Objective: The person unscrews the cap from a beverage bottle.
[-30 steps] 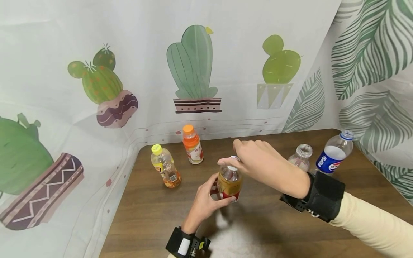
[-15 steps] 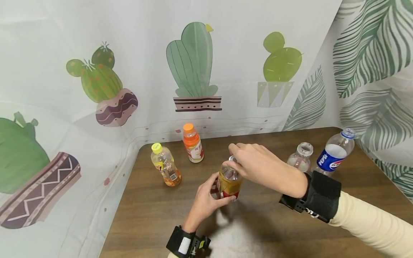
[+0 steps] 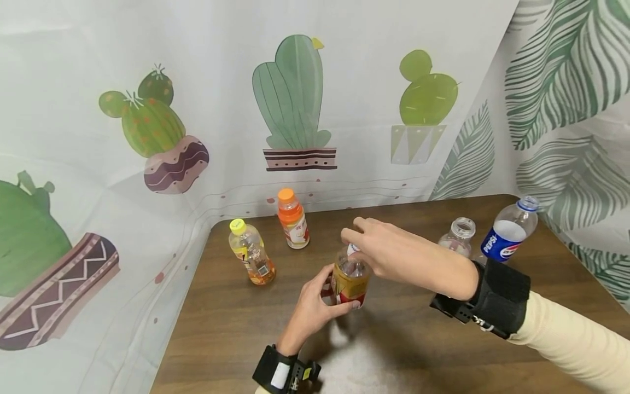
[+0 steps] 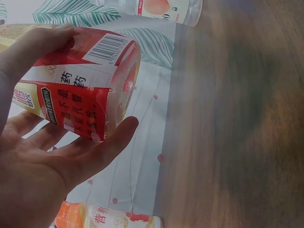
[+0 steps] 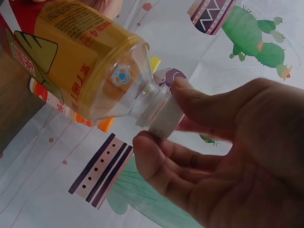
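Your left hand (image 3: pixel 315 306) grips the bottle (image 3: pixel 348 279) mid-table (image 3: pixel 423 350); your right hand (image 3: pixel 394 249) pinches its white cap (image 5: pixel 164 118). Cactus curtains (image 3: pixel 147 82) line the table's far edge.

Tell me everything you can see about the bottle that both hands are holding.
The bottle is small, of clear plastic, and stands upright on the wooden table near the middle. A yellow and red label with printed characters and a barcode wraps its body. Its shoulder is clear and looks empty. A white cap sits on the neck. The left hand grips the labelled body from the side, while the right hand pinches the cap between thumb and fingers.
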Motion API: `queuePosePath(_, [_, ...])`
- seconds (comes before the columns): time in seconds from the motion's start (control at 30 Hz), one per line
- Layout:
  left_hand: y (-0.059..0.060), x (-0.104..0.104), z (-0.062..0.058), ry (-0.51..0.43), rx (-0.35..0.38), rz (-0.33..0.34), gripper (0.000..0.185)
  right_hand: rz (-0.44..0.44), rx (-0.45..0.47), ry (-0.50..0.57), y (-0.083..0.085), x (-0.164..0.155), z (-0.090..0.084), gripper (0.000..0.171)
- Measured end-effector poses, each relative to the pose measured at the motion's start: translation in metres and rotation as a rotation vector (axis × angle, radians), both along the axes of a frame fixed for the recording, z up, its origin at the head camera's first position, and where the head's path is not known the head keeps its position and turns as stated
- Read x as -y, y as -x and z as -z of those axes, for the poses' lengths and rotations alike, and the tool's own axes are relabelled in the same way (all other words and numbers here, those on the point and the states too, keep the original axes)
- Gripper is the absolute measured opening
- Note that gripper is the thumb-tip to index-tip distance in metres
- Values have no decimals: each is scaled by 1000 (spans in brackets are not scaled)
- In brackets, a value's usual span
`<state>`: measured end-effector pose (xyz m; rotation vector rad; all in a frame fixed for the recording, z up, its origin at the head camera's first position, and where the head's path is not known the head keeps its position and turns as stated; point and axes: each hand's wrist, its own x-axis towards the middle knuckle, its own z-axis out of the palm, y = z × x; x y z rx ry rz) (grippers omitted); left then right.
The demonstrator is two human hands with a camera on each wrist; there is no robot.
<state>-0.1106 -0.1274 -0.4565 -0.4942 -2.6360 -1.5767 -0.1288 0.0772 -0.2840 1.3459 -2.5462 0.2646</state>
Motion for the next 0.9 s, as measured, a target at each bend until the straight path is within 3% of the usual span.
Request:
queuePosePath(0.37, [-3, 0, 3, -21, 31, 18, 71, -53, 53, -85, -1, -3, 2, 27])
queuePosePath(0.6, [-3, -1, 3, -74, 25, 9, 70, -73, 97, -43, -1, -6, -5, 31])
queuePosePath(0.73, [-1, -4, 2, -105, 18, -9, 72, 17, 126, 34, -1, -6, -14, 53])
queuePosePath(0.9, [1, -5, 3, -108, 17, -39, 74, 163, 49, 58, -4, -3, -16, 46])
